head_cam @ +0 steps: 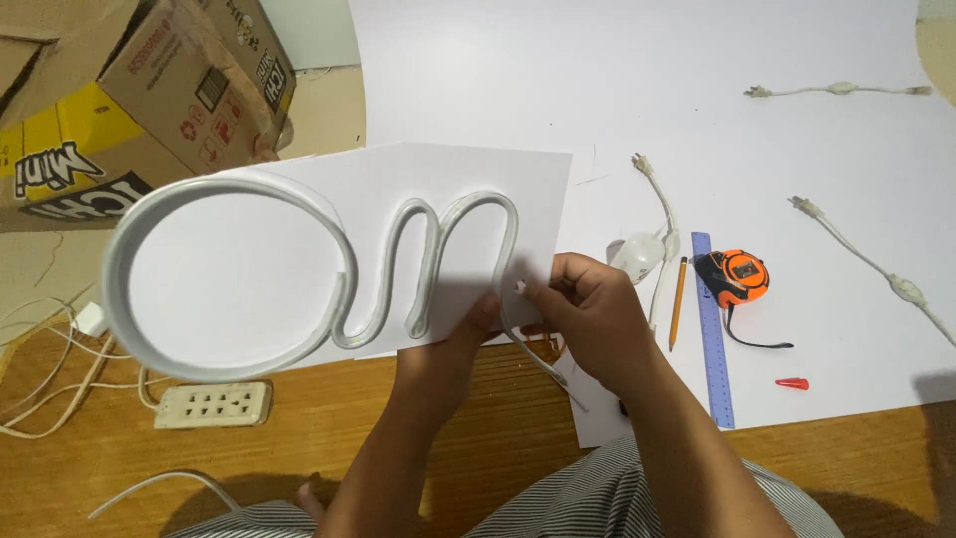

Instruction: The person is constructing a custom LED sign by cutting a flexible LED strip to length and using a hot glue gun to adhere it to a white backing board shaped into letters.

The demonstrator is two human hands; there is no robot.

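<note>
The white board [448, 174] was held up off the wooden floor [329, 418], tilted toward the camera, with a pale flexible tube [229, 204] bent across its face into a large loop and two narrow humps. The left hand [468, 324] was closed on the board's lower edge, thumb in front and fingers hidden behind. The right hand [588, 309] pinched the tube's free end [519, 286] at the board's right edge, fingertips closed on a small white cap or plug there (too small to tell which). A thin white lead [543, 364] trailed down from that end toward the lap.

To do this well, the left hand's hold likely needed to stay firm under the last hump, so the board would not flex while the right hand worked the end. The pinch seemed best kept close to the tip and pressed straight along the tube, since a sideways pull might lift the glued curve. The lead wanted some slack.

On the white sheet [697, 90] to the right lay a pencil [678, 299], a blue ruler [712, 329], an orange tape measure [737, 276] and several spare cords [866, 259]. A power strip [212, 404] sat on the floor to the left, below cardboard boxes [149, 90].
</note>
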